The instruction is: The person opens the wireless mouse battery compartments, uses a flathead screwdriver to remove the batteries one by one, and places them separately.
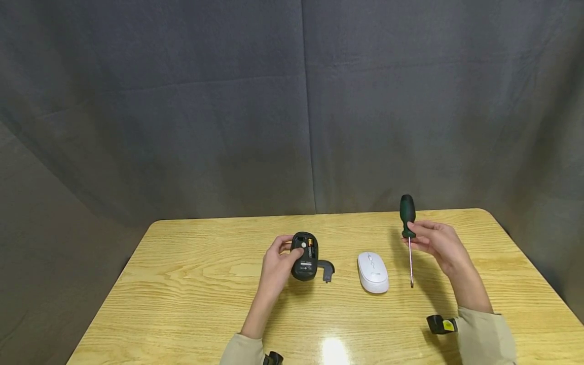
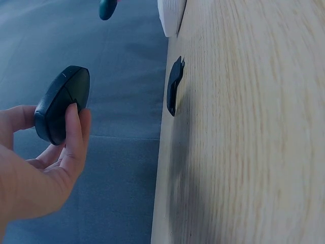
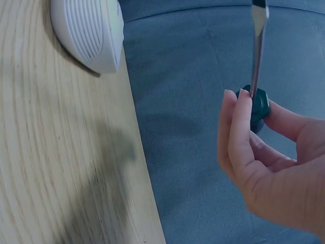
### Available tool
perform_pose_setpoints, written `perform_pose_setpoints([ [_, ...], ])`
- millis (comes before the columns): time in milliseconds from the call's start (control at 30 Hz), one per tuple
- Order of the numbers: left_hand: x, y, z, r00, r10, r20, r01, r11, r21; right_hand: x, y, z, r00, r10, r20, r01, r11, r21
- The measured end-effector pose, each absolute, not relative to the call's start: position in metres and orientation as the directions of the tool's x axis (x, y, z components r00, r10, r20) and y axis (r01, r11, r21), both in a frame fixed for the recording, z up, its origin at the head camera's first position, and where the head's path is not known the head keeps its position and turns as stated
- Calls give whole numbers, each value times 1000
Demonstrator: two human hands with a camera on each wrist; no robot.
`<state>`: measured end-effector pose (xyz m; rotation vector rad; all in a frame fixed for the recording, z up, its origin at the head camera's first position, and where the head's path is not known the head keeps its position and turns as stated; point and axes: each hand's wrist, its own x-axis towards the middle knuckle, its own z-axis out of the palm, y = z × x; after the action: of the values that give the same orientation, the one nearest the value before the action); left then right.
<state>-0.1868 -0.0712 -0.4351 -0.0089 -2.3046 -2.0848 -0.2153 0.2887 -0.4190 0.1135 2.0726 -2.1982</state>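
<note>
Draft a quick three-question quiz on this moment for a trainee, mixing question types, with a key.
1. True or false: the left hand holds a rounded black plastic mouse with its battery compartment exposed.
2. In the head view, the green-handled metal screwdriver in the right hand points: A) up; B) down; C) left.
3. Besides the small curved black plastic cover, what lies on the light wooden table between the hands?

Key: 1. True. 2. B. 3. A white oval plastic mouse.

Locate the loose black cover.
In the head view, the black cover lies on the table, right of the black mouse, left of the white mouse.
</note>
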Motion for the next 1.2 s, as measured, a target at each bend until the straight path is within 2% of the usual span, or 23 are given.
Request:
perform_pose_setpoints([
  [133,-187,-72,-436,-1000,-13,27,26,94,995,-216,291,-423,-989,-45,-143,139,68,-988],
  [367,-186,-73,-435,-999,-12,32,31,89,996,-216,292,-427,-981,-22,-193,186,171,-967],
  [633,-187,-73,-436,-999,-19,26,24,90,996,-216,294,-434,-981,-3,-195,186,299,-936],
  [1200,-188,-73,-436,-999,-23,25,23,94,995,-217,299,-444,-967,44,-251,246,411,-878],
])
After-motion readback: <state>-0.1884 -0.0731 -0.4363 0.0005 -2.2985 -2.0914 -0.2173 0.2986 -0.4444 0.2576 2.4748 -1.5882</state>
